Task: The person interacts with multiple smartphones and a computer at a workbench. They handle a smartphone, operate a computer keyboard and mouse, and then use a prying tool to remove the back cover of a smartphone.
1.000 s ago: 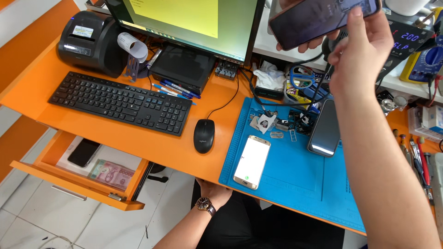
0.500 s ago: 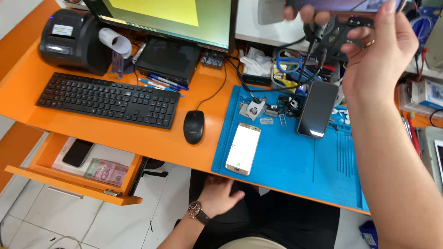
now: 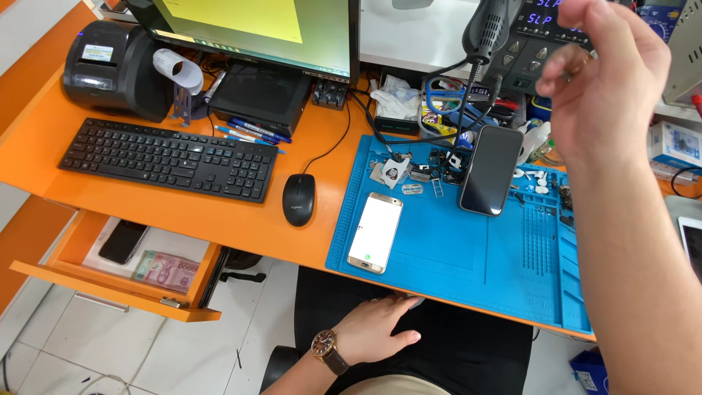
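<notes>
Fingers [image 3: 585, 44] of the right hand [image 3: 610, 88] are loosely curled and blurred, raised in the air above the back of the worktop [image 3: 241, 219] with nothing visibly between them; whether they pinch something small I cannot tell. Just below and to the left of those fingers a dark phone [image 3: 491, 170] lies screen up on the blue work mat [image 3: 468, 271], its top end propped on the clutter at the mat's back edge. Farther left and nearer the person, a gold-edged phone with a white lit screen [image 3: 375, 232] lies flat on the same mat, well apart from the dark one. Small metal parts [image 3: 398, 174] are scattered between the two phones at the mat's rear. The left hand [image 3: 376, 329] rests palm down below the worktop's front edge, on the person's lap, fingers lightly spread and holding nothing, a wristwatch [image 3: 325, 345] on its wrist. Beyond the mat to the left sit a black mouse [image 3: 299, 199], a black keyboard [image 3: 168, 159] and, at the far corner, a black label printer [image 3: 113, 69]. A monitor [image 3: 256, 29] stands behind the keyboard. Under the worktop an open drawer [image 3: 124, 292] holds another dark phone [image 3: 123, 241] and banknotes [image 3: 165, 271].
</notes>
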